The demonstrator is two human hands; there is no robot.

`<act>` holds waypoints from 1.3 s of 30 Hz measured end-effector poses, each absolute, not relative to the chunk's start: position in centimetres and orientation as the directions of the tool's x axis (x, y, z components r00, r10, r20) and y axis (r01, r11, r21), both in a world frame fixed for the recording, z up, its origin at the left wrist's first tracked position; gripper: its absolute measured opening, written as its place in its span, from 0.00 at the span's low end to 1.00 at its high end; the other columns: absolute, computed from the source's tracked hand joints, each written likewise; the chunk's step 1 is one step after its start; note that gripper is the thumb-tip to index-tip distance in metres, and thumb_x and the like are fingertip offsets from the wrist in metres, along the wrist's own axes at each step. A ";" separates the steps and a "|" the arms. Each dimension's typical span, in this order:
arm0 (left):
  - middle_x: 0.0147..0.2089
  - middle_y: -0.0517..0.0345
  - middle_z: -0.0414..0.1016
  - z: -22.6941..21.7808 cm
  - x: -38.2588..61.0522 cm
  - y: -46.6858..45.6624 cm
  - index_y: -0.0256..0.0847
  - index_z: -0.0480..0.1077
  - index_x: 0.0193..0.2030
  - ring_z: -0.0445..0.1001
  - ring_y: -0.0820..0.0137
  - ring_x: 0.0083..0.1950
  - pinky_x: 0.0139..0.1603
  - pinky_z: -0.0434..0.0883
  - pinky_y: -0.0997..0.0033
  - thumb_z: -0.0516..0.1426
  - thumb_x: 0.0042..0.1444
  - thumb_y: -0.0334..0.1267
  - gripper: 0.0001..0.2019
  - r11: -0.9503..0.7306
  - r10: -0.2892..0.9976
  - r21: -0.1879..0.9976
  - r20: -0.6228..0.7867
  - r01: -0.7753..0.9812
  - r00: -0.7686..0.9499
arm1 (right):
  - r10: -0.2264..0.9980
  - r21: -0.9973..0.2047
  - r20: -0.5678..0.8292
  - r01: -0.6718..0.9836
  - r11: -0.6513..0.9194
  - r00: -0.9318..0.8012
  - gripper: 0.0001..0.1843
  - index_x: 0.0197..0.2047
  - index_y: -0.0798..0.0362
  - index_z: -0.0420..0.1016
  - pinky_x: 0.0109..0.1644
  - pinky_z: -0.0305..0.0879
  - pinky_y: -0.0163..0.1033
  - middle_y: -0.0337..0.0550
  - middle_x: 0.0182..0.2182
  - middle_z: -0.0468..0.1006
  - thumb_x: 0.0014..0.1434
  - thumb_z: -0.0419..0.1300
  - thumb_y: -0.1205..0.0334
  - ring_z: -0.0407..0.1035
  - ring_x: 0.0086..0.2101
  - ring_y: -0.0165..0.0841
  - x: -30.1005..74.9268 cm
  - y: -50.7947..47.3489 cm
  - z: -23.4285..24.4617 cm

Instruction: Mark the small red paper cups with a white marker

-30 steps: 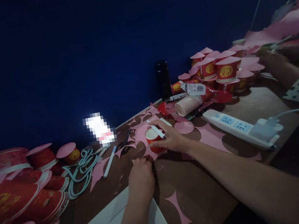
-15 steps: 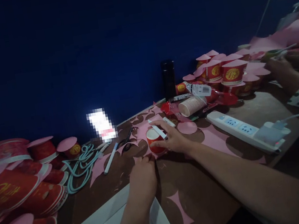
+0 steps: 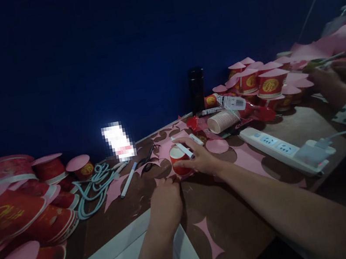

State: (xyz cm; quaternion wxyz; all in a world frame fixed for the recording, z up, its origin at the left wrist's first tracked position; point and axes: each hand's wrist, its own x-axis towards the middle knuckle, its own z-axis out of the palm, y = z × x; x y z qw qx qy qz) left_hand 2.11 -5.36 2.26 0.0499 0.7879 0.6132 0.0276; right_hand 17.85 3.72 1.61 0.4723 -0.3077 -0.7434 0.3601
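My right hand [image 3: 202,161] is closed around a small red paper cup [image 3: 179,162] standing on the brown table [image 3: 238,220], and a white marker [image 3: 183,150] lies between its fingers across the cup's rim. Pink paper [image 3: 165,149] lies under and behind the cup. My left hand [image 3: 165,202] rests knuckles-up just in front of the cup with its fingers curled down on the pink paper edge; whether anything is in them is hidden.
Red cups capped with pink paper discs pile at the left [image 3: 12,218] and back right [image 3: 268,82]. A white power strip [image 3: 278,147], a sleeve of paper cups [image 3: 221,121], a black bottle [image 3: 197,90], scissors [image 3: 147,160], a coiled cable [image 3: 93,189] and pink scraps [image 3: 211,240] lie around. Another person's arm [image 3: 335,89] works at the far right.
The view has shifted slightly; both hands stay at the cup, the right hand having turned a little on it.
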 end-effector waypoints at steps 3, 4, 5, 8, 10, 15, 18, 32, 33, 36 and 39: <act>0.48 0.46 0.73 2.2 2.1 -5.3 0.39 0.73 0.47 0.67 0.61 0.50 0.55 0.61 0.60 0.45 0.54 0.26 0.20 -0.247 0.969 0.117 0.004 0.962 0.248 | 0.785 -0.813 0.499 0.114 0.571 -0.367 0.32 0.55 0.45 0.64 0.57 0.59 0.44 0.42 0.52 0.69 0.46 0.68 0.55 0.64 0.52 0.37 17.9 3.7 1.5; 0.48 0.46 0.73 2.2 2.1 -5.3 0.39 0.73 0.46 0.67 0.60 0.50 0.55 0.61 0.60 0.45 0.54 0.26 0.19 -0.250 0.968 0.121 0.012 0.961 0.251 | 0.780 -0.809 0.506 0.111 0.577 -0.368 0.32 0.55 0.45 0.64 0.58 0.58 0.44 0.42 0.52 0.69 0.47 0.68 0.55 0.64 0.52 0.37 17.8 3.8 1.5; 0.46 0.46 0.74 2.1 1.9 -5.2 0.40 0.74 0.44 0.68 0.60 0.49 0.54 0.62 0.61 0.46 0.54 0.26 0.18 -0.253 0.967 0.127 0.016 0.959 0.253 | 0.776 -0.806 0.513 0.106 0.583 -0.368 0.32 0.55 0.45 0.64 0.58 0.58 0.44 0.42 0.53 0.69 0.47 0.68 0.55 0.64 0.52 0.37 17.8 3.8 1.5; 0.39 0.46 0.75 1.8 1.1 -4.9 0.39 0.75 0.39 0.70 0.60 0.45 0.50 0.65 0.61 0.46 0.53 0.27 0.17 -0.212 0.976 0.171 0.074 0.962 0.203 | 0.766 -0.798 0.533 0.086 0.596 -0.360 0.32 0.55 0.45 0.65 0.58 0.58 0.45 0.42 0.53 0.68 0.46 0.68 0.55 0.64 0.53 0.37 17.8 3.8 1.3; 0.44 0.46 0.75 1.8 0.4 -4.7 0.38 0.73 0.45 0.71 0.61 0.48 0.52 0.65 0.62 0.47 0.53 0.27 0.18 -0.139 0.962 0.267 0.264 0.954 0.067 | 0.761 -0.794 0.543 0.079 0.603 -0.354 0.31 0.54 0.45 0.65 0.59 0.58 0.45 0.42 0.53 0.68 0.47 0.68 0.55 0.63 0.53 0.37 17.8 3.9 1.2; 0.48 0.52 0.75 3.8 -0.3 -3.7 0.40 0.72 0.50 0.72 0.63 0.50 0.54 0.66 0.62 0.48 0.54 0.31 0.19 -0.133 0.827 0.510 0.529 0.850 -0.189 | 0.750 -0.783 0.552 0.082 0.616 -0.365 0.31 0.55 0.46 0.65 0.60 0.57 0.44 0.43 0.54 0.67 0.47 0.67 0.57 0.62 0.55 0.37 17.8 4.2 1.1; 0.47 0.53 0.76 5.8 0.6 -2.7 0.40 0.74 0.47 0.73 0.64 0.49 0.54 0.67 0.62 0.50 0.53 0.32 0.17 -0.159 0.817 0.615 0.521 0.772 -0.247 | 0.752 -0.786 0.545 0.084 0.612 -0.371 0.31 0.55 0.47 0.64 0.60 0.57 0.43 0.43 0.54 0.67 0.47 0.67 0.56 0.62 0.55 0.36 17.9 4.2 1.2; 0.37 0.55 0.70 -0.9 2.7 2.9 0.36 0.65 0.45 0.64 0.80 0.19 0.18 0.63 0.76 0.51 0.44 0.28 0.18 -0.095 0.865 0.986 0.014 -0.135 -0.501 | 0.740 -0.762 0.572 0.106 0.639 -0.353 0.32 0.55 0.49 0.63 0.59 0.58 0.43 0.45 0.53 0.68 0.48 0.67 0.56 0.64 0.53 0.37 18.0 4.0 1.1; 0.35 0.58 0.69 -1.1 2.7 3.0 0.37 0.64 0.44 0.62 0.81 0.17 0.17 0.61 0.77 0.52 0.44 0.28 0.18 -0.105 0.873 0.976 -0.001 -0.190 -0.488 | 0.741 -0.763 0.569 0.106 0.637 -0.355 0.32 0.55 0.49 0.62 0.59 0.58 0.43 0.45 0.53 0.67 0.48 0.67 0.57 0.64 0.53 0.37 18.0 3.9 1.2; 0.32 0.61 0.67 -1.2 2.5 3.2 0.37 0.63 0.43 0.62 0.81 0.17 0.16 0.59 0.79 0.52 0.42 0.27 0.18 -0.135 0.887 0.955 -0.002 -0.263 -0.462 | 0.744 -0.765 0.567 0.109 0.635 -0.354 0.32 0.55 0.49 0.63 0.59 0.58 0.44 0.45 0.54 0.67 0.49 0.67 0.57 0.63 0.54 0.37 17.9 3.8 1.3; 0.32 0.61 0.67 -1.3 2.4 3.2 0.38 0.62 0.43 0.63 0.80 0.18 0.16 0.60 0.78 0.52 0.42 0.27 0.18 -0.142 0.890 0.950 0.000 -0.277 -0.457 | 0.745 -0.768 0.569 0.098 0.633 -0.349 0.31 0.55 0.48 0.63 0.60 0.57 0.44 0.45 0.54 0.67 0.49 0.67 0.57 0.63 0.55 0.37 17.9 3.7 1.2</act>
